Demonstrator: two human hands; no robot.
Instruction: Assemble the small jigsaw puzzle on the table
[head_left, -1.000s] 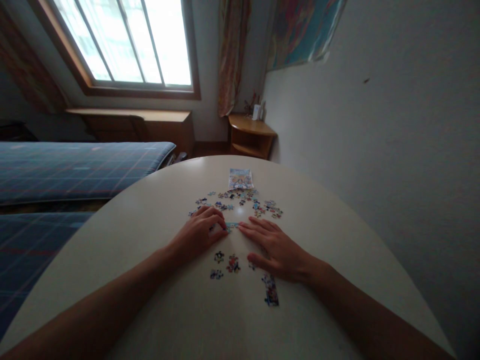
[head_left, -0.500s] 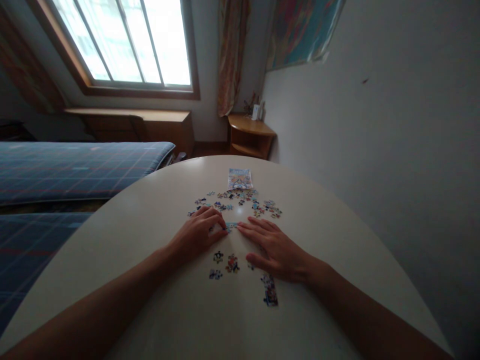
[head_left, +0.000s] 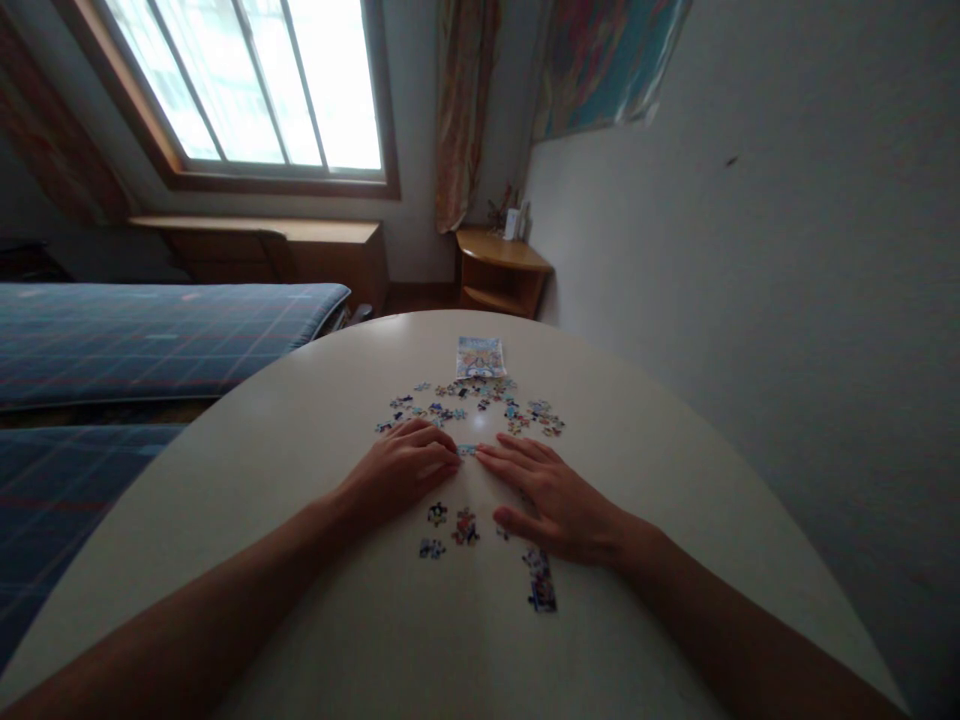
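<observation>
A short strip of joined light-blue jigsaw puzzle pieces [head_left: 467,450] lies on the white table between my hands. My left hand [head_left: 401,462] is closed at the strip's left end, thumb and fingertips pressed together on a puzzle piece that they mostly hide. Flat on the table, my right hand [head_left: 551,490] has its fingers stretched out, the fingertips touching the strip's right end. Nearer to me lie a joined orange cluster [head_left: 465,526], a black-and-yellow piece [head_left: 437,514] and a bluish piece [head_left: 432,548]. A longer joined section [head_left: 541,580] sits below my right wrist.
Several loose puzzle pieces [head_left: 439,411] spread in an arc beyond my hands, with more on the right [head_left: 544,415]. A picture card [head_left: 480,358] lies behind them. The round white table [head_left: 300,620] stands beside a wall and a plaid mattress [head_left: 165,340].
My left hand has shifted slightly right toward the strip, and its thumb and fingers have come closer together. The right hand has stayed almost still.
</observation>
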